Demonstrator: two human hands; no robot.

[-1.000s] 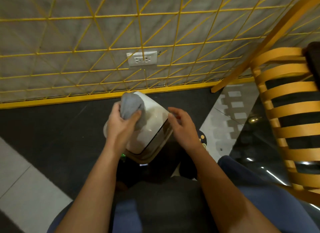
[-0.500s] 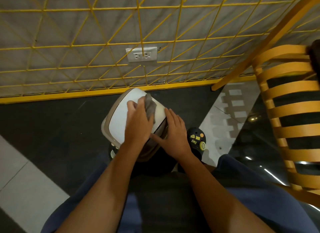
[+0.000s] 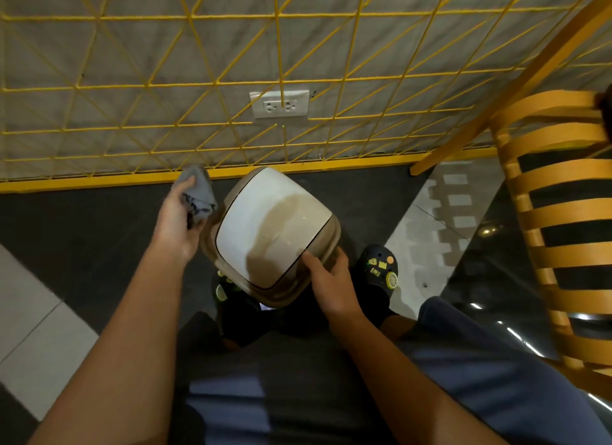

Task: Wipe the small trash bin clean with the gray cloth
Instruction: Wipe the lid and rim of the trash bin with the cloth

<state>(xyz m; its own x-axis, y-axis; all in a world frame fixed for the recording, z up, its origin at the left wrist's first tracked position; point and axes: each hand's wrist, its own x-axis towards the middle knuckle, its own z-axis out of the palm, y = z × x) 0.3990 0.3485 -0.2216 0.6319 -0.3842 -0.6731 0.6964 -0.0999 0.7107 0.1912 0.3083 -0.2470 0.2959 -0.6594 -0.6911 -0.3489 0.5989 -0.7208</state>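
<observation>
The small trash bin (image 3: 265, 226), with a white lid and a beige rim, stands on the dark floor between my feet, tilted toward me. My left hand (image 3: 178, 219) holds the bunched gray cloth (image 3: 198, 193) just left of the bin, off the lid and close to its left edge. My right hand (image 3: 328, 279) grips the bin's near right rim, thumb on the lid's corner and fingers around the side. A shadow darkens the right part of the lid.
A yellow wire grid (image 3: 281, 64) with a yellow base bar stands right behind the bin, with a wall socket (image 3: 280, 104) behind it. A wooden slatted chair (image 3: 556, 213) is at the right. My black shoes (image 3: 381, 269) flank the bin.
My left hand has lifted the cloth off the lid and swung it out to the bin's left side. My right hand has slid down to the near right rim.
</observation>
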